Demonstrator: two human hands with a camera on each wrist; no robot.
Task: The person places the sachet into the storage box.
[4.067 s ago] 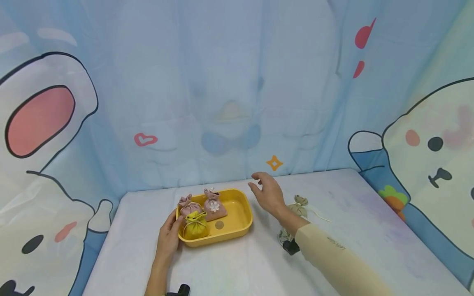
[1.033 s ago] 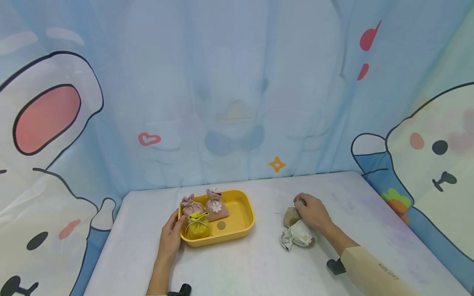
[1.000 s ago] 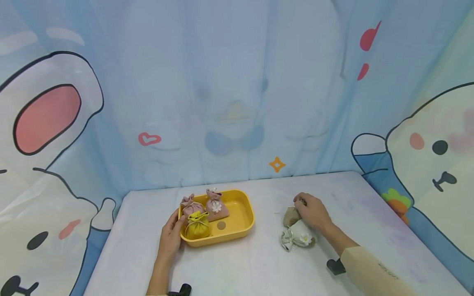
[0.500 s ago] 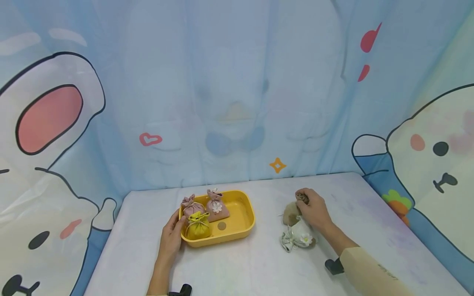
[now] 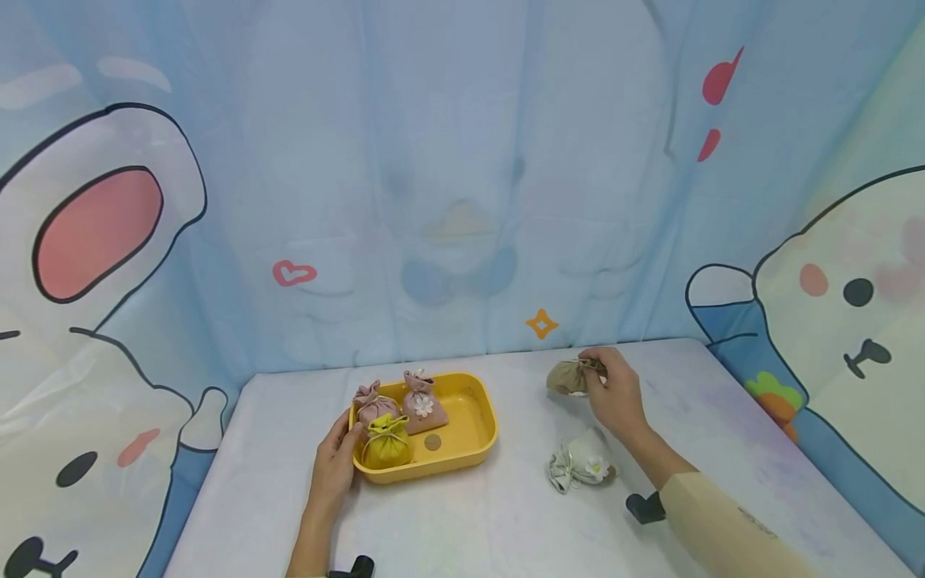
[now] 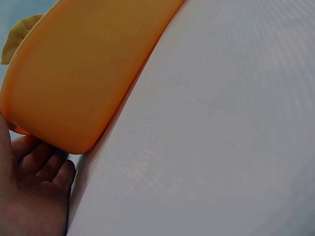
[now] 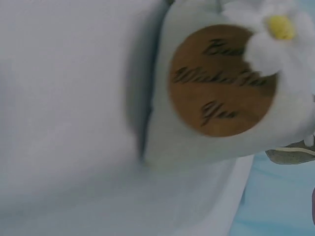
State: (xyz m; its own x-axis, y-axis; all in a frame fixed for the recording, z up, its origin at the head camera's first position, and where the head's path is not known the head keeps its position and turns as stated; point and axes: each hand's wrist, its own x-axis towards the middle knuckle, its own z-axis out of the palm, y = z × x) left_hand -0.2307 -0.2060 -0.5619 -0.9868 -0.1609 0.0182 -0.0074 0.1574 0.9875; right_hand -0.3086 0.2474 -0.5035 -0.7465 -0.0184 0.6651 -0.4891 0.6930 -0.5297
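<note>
My left hand (image 5: 334,461) grips the left end of a yellow tray (image 5: 468,417), thumb over the rim and fingers against its outer wall. Inside lie two pink drawstring pouches (image 5: 426,411), one bearing a white flower, and a yellow pouch (image 5: 387,451). Off to the right, my right hand (image 5: 617,395) pinches a khaki drawstring pouch (image 5: 564,379) by its gathered neck, holding it sideways over the table. Nearer me lies a pale green pouch (image 5: 582,457); the right wrist view shows its white flower (image 7: 263,46) and round brown sticker (image 7: 221,93) close up.
A small round brownish disc (image 5: 433,441) shows on the tray floor. The table (image 5: 506,514) has a pale cloth and ends at a blue cartoon curtain (image 5: 462,160) behind. A black wrist camera (image 5: 645,507) sits by the right sleeve.
The right hand, earlier above the table near the tray, took the khaki pouch by its neck and moved it up and away from the pale green pouch. The left hand stays on the tray.
</note>
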